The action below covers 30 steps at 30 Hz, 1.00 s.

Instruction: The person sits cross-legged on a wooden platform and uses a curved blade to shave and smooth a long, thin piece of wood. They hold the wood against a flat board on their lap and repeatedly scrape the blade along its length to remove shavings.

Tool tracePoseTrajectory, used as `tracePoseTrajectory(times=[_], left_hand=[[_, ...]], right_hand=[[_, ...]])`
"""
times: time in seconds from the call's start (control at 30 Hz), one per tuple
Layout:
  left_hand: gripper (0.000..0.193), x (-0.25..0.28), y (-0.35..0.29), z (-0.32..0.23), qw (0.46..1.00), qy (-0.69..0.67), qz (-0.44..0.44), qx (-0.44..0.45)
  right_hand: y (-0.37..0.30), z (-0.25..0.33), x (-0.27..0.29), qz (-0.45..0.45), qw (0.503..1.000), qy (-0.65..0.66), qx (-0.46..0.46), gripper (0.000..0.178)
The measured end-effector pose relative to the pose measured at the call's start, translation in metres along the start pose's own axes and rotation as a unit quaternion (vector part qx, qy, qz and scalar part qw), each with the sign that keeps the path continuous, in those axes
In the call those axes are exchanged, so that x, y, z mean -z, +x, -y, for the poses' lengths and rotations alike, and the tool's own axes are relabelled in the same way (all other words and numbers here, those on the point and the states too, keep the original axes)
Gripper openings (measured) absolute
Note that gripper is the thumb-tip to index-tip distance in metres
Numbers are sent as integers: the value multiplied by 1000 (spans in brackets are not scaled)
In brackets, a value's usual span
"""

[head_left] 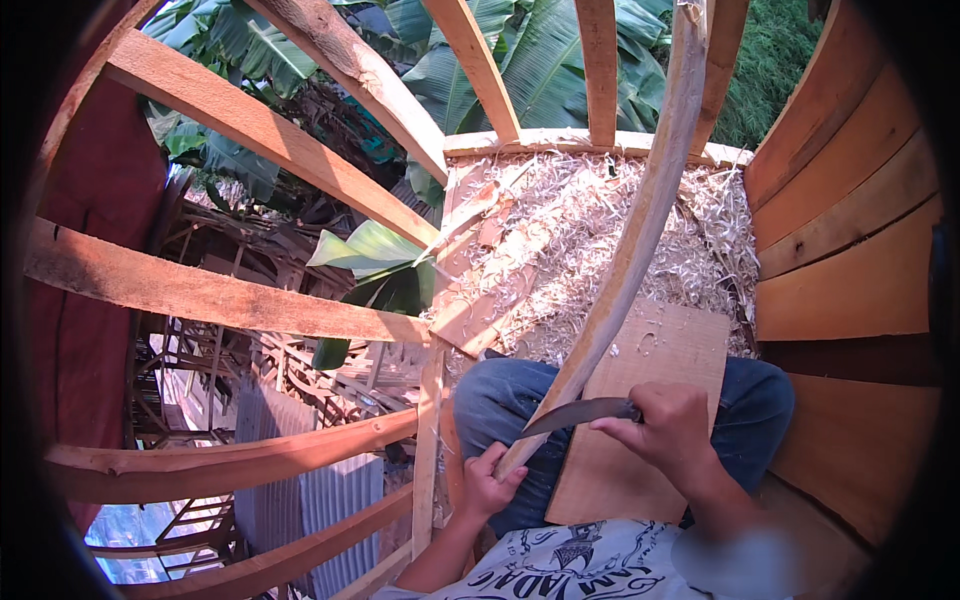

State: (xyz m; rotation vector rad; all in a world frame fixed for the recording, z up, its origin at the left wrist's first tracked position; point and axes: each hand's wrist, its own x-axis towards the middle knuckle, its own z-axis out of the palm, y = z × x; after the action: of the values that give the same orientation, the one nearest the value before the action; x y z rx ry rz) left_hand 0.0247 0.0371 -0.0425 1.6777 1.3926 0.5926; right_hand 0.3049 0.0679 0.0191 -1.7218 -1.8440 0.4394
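- The left hand (pixel 490 485) closes around the near end of a long, slightly curved wooden pole (pixel 628 250).
- The pole slants from that hand up and away, over the shavings (pixel 700 215) and past the far rail (pixel 560 140).
- The right hand (pixel 668 428) grips a knife (pixel 580 412) by its handle, fingers wrapped tight.
- The knife's dark blade points left and crosses the pole just beyond the left hand; whether its edge bites into the wood cannot be told.
- A flat board (pixel 665 345) rests on the lap, between blue-trousered knees (pixel 755 400).
- Pale curled shavings cover much of the floor ahead.
- Spaced wooden slats (pixel 230 298) stand at the left, solid planks (pixel 850 290) at the right.
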Motion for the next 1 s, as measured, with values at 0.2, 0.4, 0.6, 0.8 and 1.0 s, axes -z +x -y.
tracePoseTrajectory(times=[0.2, 0.4, 0.6, 0.8, 1.0], left_hand=[[30, -4, -2, -4, 999, 28, -39, 8], [31, -7, -2, -10, 998, 34, -49, 7], [32, -8, -4, -3, 997, 52, -60, -11], [36, -22, 5, -22, 989, 89, -113, -36], [36, -22, -3, -21, 983, 148, -105, -7]], right_hand=[[-4, 5, -22, 15, 998, -64, 1, 58], [19, -39, 3, -182, 977, -58, -91, 56], [30, -61, 50, -229, 959, -8, -166, 50], [-17, 14, 4, 75, 997, -15, 16, 48], [-34, 6, -17, 68, 994, -68, -46, 49]])
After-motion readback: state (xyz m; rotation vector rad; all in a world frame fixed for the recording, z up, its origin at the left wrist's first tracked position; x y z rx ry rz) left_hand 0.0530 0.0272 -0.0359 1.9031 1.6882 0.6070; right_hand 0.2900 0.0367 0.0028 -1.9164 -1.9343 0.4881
